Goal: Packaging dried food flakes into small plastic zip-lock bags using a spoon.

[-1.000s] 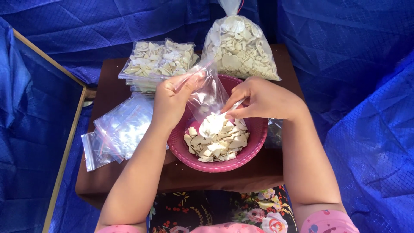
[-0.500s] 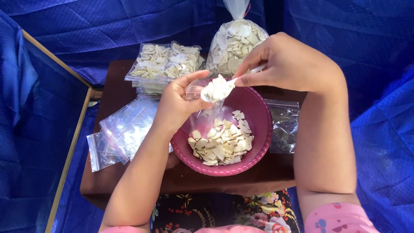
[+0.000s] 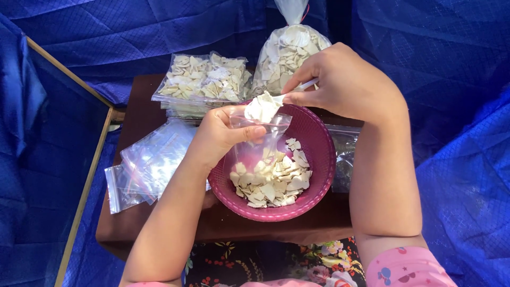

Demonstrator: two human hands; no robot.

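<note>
My left hand [image 3: 223, 133] pinches a small clear zip bag [image 3: 256, 143] open by its rim over a pink plastic bowl [image 3: 319, 154]. The bowl holds a heap of pale flat chips [image 3: 272, 176]. My right hand [image 3: 345, 85] grips a white spoon [image 3: 297, 90] heaped with the same chips [image 3: 262, 108], held right at the mouth of the bag. The bag hangs upright, and its lower part overlaps the chips in the bowl.
A dark brown table [image 3: 138, 111] carries a stack of filled flat bags [image 3: 204, 79] at the back left, a large tied bag of chips [image 3: 289, 50] at the back, empty clear bags [image 3: 151, 162] on the left and another clear bag [image 3: 344, 159] right of the bowl. Blue cloth surrounds it.
My right hand has lifted the loaded spoon out of the bowl and brought it up to the mouth of the bag. My left hand has kept the bag held open.
</note>
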